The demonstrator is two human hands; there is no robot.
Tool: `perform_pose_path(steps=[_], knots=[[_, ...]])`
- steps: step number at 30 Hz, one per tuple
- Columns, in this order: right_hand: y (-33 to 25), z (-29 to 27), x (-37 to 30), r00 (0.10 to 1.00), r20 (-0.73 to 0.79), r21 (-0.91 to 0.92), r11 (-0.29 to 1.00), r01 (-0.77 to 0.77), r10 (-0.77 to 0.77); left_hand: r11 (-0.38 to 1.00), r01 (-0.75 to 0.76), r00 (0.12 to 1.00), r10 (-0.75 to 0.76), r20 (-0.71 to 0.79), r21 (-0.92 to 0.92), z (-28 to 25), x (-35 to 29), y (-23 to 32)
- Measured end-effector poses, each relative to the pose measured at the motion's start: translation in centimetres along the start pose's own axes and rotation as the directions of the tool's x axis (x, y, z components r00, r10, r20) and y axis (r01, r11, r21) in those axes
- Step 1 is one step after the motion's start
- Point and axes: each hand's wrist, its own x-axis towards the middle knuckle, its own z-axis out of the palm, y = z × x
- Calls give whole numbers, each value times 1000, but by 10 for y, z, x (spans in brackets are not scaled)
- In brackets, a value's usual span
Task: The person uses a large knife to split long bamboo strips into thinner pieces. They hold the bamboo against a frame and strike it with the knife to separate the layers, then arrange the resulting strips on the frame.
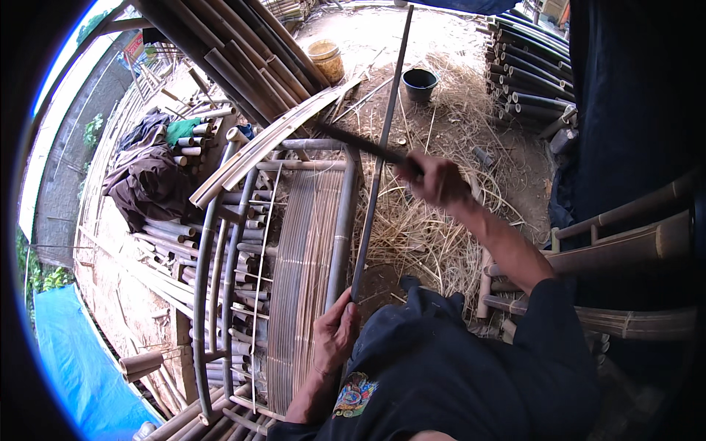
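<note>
A long, thin, dark bamboo pole [398, 73] slants upward from my lap toward the far floor. My left hand [337, 334] is closed around its near end. In my right hand [435, 178] is the handle of a big knife [354, 142], whose dark blade points left and crosses the pole about midway. Whether the blade's edge touches the pole I cannot tell. Left of the pole stands a bamboo bench [340, 242] with a slatted surface [301, 287]. Pale split bamboo lengths [276, 140] lie across its far end.
Bamboo shavings [441, 246] litter the floor ahead. Farther off stand a black bucket [421, 88] and a yellowish bucket [326, 62]. Stacked poles [529, 73] rise at the right, above another bamboo frame [610, 257]. Dark cloth [154, 173] and a blue tarp [81, 360] lie left.
</note>
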Motion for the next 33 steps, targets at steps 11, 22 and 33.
perform_pose_path(steps=[11, 22, 33], knots=[[157, -124, 88, 918, -244, -193, 912, -361, 312, 991, 105, 993, -108, 37, 78, -62, -99, -68], [18, -34, 22, 997, -46, 47, 997, 63, -61, 921, 120, 986, -66, 154, -371, -14, 41, -17], [-41, -17, 8, 991, 106, 18, 997, -81, 79, 812, 257, 946, -100, 309, -524, 9, 49, 31]])
